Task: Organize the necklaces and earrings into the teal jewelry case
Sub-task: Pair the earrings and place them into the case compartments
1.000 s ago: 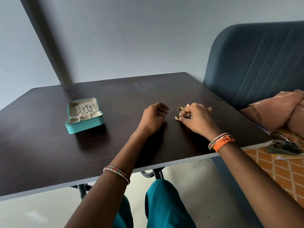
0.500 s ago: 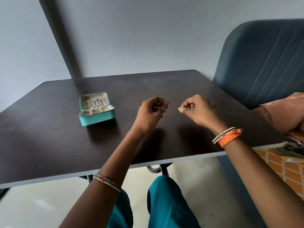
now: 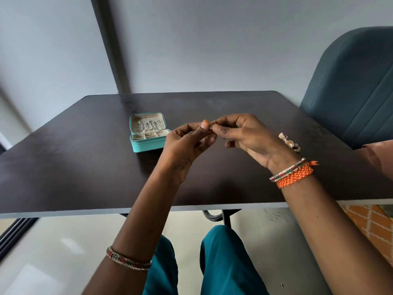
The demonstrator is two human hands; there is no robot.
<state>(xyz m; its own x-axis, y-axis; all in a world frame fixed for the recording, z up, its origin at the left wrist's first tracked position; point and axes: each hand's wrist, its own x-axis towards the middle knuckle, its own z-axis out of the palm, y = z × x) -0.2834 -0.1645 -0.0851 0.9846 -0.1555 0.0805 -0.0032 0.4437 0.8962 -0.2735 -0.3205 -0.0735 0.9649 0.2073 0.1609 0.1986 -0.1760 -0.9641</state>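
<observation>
Both hands raised above the surface | left hand [image 3: 187,143] and right hand [image 3: 244,135] pinch one small gold earring [image 3: 211,126] together | open teal jewelry case [image 3: 148,133] sits toward the far-left corner, nearer the left hand | loose earrings [image 3: 290,142] by right edge.

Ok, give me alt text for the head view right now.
Both hands, left hand and right hand, pinch a small gold earring above a dark table. An open teal case sits behind left; more jewelry lies right.
</observation>
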